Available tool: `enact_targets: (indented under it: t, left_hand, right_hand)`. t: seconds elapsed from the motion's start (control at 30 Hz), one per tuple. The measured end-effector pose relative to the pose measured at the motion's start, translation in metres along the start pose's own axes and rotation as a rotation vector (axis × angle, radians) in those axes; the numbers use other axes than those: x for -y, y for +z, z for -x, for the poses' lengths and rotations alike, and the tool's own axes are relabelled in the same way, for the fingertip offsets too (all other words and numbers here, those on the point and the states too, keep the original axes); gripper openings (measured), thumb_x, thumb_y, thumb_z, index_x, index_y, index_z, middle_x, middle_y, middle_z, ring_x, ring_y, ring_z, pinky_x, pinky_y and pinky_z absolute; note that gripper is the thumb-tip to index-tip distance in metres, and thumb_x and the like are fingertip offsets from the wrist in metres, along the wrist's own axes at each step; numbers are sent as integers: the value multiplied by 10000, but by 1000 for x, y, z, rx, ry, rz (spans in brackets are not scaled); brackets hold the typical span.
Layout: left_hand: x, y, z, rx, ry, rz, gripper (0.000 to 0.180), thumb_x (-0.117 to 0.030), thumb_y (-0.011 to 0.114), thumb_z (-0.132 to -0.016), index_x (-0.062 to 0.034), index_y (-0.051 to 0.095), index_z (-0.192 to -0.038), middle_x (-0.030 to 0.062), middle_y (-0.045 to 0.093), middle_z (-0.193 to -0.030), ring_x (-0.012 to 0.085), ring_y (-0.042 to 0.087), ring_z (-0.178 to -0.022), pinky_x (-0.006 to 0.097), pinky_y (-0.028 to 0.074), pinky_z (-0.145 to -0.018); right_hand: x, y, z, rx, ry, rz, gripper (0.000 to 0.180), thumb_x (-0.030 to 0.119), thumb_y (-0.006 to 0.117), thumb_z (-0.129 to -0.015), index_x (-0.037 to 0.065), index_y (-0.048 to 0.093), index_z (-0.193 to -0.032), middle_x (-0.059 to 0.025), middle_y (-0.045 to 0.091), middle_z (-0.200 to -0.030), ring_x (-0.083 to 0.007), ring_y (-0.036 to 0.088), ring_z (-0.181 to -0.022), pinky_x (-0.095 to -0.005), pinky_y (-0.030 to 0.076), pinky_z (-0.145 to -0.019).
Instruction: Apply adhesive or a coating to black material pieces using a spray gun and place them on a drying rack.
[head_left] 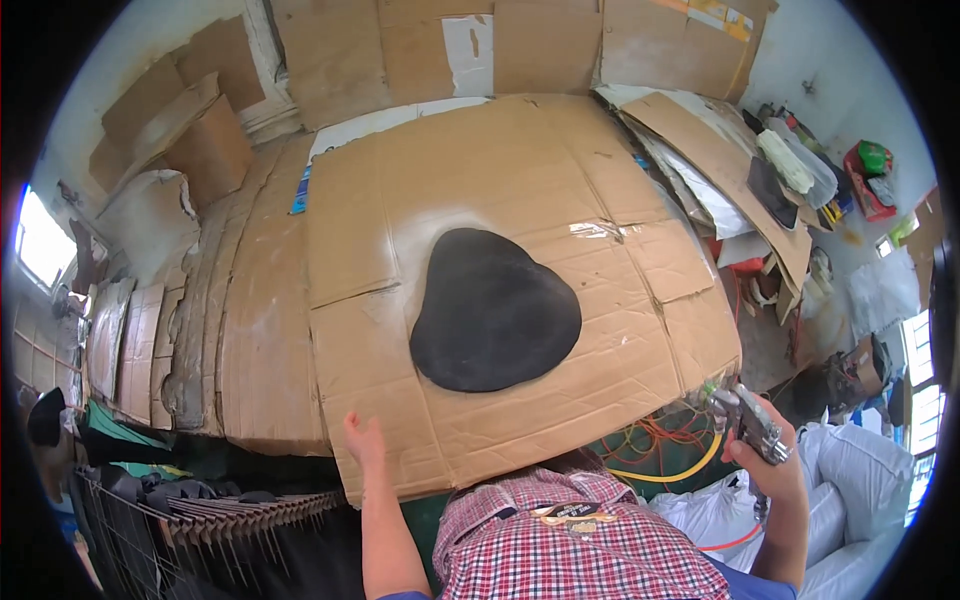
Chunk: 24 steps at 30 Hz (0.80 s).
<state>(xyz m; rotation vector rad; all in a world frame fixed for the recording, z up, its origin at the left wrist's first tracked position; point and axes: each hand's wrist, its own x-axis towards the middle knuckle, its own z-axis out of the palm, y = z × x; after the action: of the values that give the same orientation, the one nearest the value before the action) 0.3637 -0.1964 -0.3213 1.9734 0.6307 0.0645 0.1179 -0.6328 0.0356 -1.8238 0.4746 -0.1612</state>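
A black, flat, rounded three-lobed piece (492, 312) lies on the large cardboard sheet (400, 200) in front of me. Its surface looks matt, and pale dusting marks the cardboard around its upper left edge. My right hand (770, 445) is wrapped round a metal spray gun (752, 425), held to the right of the sheet's near corner. The gun's front end is turned toward the cardboard. Over the sheet's near left edge is my left hand (365, 440), with thumb and fingers a little apart and nothing visible in it. Neither hand touches the black piece.
Orange and yellow hoses (655, 445) hang below the sheet's right edge. White sacks (860, 460) stand at lower right. A wire rack (190, 520) with dark pieces is at lower left. Cardboard panels (540, 50) line the back; stacked cardboard and clutter (790, 170) sit right.
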Motion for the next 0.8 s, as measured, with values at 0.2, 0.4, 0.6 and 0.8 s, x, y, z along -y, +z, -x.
enact_targets:
  t: [0.2,0.4,0.6,0.8]
  left_hand:
    - [13,22,-18,11,138,-45,384,-95,653,-754,-7,552,-1114,151,578,-1089,273,540,-1028,359,425,-891]
    - [-32,78,0,139,311,-212,247,-86,632,-750,-61,634,-995,101,638,-834,237,610,-811,354,480,-718]
    - [-91,99,26,258,342,-350,264,-118,631,-770,-61,643,-1027,102,664,-866,227,632,-810,341,498,-731]
    - [-88,124,20,165,412,-647,378,-135,651,-755,-82,602,-1126,99,658,-946,270,625,-871,397,495,-782]
  right_hand:
    - [1,4,6,252,77,-88,519,8,679,-766,-31,485,-1246,-61,623,-908,-104,574,-802,-247,470,-700]
    - [5,18,-24,151,-142,-207,561,-21,671,-767,-8,458,-1286,-85,605,-969,-108,565,-809,-275,494,-710]
    - [1,-12,-18,298,-41,93,511,1,687,-753,-23,507,-1231,-48,631,-949,-98,578,-817,-254,477,-720]
    - [-6,-6,-41,137,-91,-92,568,-1,684,-759,-10,468,-1284,-45,608,-880,-92,566,-772,-246,470,-681]
